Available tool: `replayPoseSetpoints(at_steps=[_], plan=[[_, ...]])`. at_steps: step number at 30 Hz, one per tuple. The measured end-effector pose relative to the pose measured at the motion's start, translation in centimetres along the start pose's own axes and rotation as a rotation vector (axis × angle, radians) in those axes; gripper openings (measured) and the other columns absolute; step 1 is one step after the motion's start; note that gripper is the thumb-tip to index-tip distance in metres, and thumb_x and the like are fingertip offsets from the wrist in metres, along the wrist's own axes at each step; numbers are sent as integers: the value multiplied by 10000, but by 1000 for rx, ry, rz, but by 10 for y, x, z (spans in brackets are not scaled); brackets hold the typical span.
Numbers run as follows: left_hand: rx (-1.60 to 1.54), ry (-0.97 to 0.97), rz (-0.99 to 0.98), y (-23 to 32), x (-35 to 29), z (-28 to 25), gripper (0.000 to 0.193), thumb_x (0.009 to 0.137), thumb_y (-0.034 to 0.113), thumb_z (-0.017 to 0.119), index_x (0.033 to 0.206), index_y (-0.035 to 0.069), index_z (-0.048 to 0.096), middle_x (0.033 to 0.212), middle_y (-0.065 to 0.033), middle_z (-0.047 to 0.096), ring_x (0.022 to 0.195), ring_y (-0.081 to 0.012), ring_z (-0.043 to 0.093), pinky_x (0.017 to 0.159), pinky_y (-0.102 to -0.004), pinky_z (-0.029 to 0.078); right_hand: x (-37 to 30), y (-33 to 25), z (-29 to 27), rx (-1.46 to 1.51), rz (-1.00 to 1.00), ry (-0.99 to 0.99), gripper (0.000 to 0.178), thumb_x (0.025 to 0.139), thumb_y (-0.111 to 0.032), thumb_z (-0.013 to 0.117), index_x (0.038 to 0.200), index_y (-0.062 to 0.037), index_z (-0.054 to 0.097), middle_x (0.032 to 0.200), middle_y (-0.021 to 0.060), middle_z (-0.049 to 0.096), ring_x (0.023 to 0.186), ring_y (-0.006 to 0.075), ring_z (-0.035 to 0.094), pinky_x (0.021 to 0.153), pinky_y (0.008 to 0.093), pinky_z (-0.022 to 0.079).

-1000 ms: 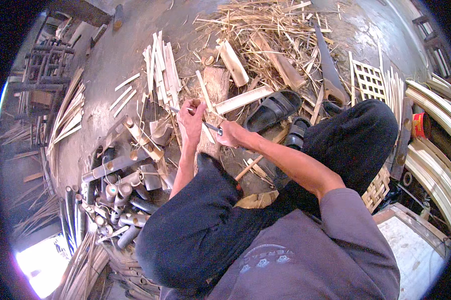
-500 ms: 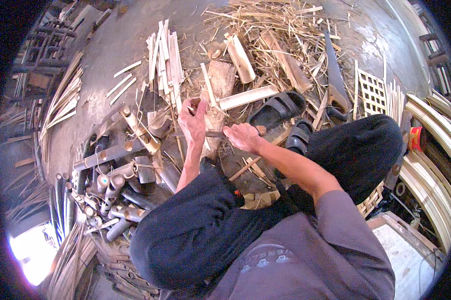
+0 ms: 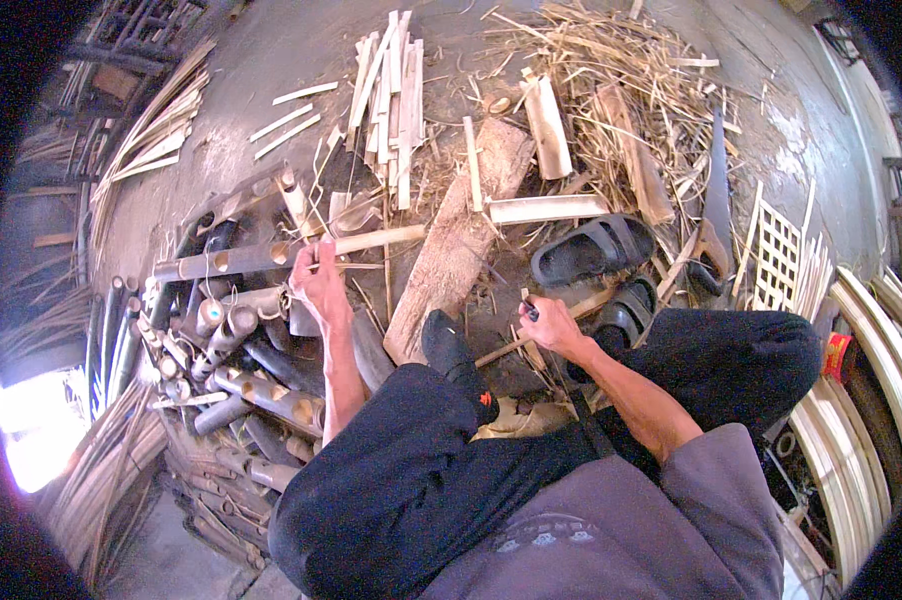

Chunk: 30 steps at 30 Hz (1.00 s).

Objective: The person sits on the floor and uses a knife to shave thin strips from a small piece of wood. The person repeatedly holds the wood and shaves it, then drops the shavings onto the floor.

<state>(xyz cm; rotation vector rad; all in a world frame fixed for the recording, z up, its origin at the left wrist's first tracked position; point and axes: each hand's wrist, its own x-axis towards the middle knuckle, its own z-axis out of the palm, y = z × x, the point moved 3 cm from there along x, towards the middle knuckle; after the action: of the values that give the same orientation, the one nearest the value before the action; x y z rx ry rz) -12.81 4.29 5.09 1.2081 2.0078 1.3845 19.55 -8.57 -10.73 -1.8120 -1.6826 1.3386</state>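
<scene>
My left hand (image 3: 319, 290) is closed on a pale bamboo strip (image 3: 379, 240), which points right over the upper part of a rough wooden board (image 3: 449, 255). Pinched fingers hold its left end. To the right of the board, my right hand (image 3: 553, 326) is wrapped around a knife (image 3: 531, 312); mostly its dark handle shows, and I cannot clearly make out the blade. Another short strip (image 3: 473, 165) lies on the board's far end. Beside it, a split bamboo piece (image 3: 547, 208) rests on the ground near a black sandal (image 3: 593, 250).
Cut bamboo tubes (image 3: 271, 395) are heaped at the left. Pale strips (image 3: 396, 100) lie stacked beyond the board, with a shavings pile (image 3: 611, 90) farther right. A handsaw (image 3: 716, 210) and woven lattice (image 3: 777, 255) lie at right. My socked foot (image 3: 451, 350) touches the board's near end.
My left hand has moved left and down with the strip, away from the board. The right hand has drawn right and down with the knife, whose blade earlier lay across the board.
</scene>
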Motion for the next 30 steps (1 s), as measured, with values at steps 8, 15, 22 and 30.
replayPoseSetpoints(at_steps=[8, 15, 22, 30], plan=[[416, -222, 219, 4, -38, -4, 187, 825, 245, 689, 881, 70, 725, 1002, -87, 683, 914, -284, 618, 872, -378, 459, 12, -22, 0, 45, 38, -50, 511, 826, -258, 613, 1273, -55, 469, 830, 267, 643, 769, 474, 614, 708, 531, 490], [407, -569, 69, -34, -32, -34, 242, 808, 221, 628, 1004, 130, 736, 1255, -83, 604, 1193, -301, 515, 1032, -424, 359, 5, -28, 5, 43, -99, -35, 684, 867, -255, 573, 1471, -214, 255, 936, 262, 651, 845, 483, 611, 787, 553, 480], [455, -531, 169, -27, -30, -34, 302, 934, 268, 511, 1112, 98, 686, 1219, -128, 623, 1163, -307, 558, 1040, -481, 342, 4, -37, -6, -20, -5, -79, 592, 911, -349, 511, 1451, -210, 312, 928, 258, 652, 860, 482, 611, 806, 542, 484], [513, -309, 36, 25, -65, -3, 307, 940, 229, 450, 926, 4, 658, 819, -237, 634, 773, -411, 614, 691, -445, 465, -4, -94, 7, 48, -51, -110, 409, 956, -418, 470, 1105, -39, 516, 803, 288, 628, 785, 480, 612, 691, 550, 479]])
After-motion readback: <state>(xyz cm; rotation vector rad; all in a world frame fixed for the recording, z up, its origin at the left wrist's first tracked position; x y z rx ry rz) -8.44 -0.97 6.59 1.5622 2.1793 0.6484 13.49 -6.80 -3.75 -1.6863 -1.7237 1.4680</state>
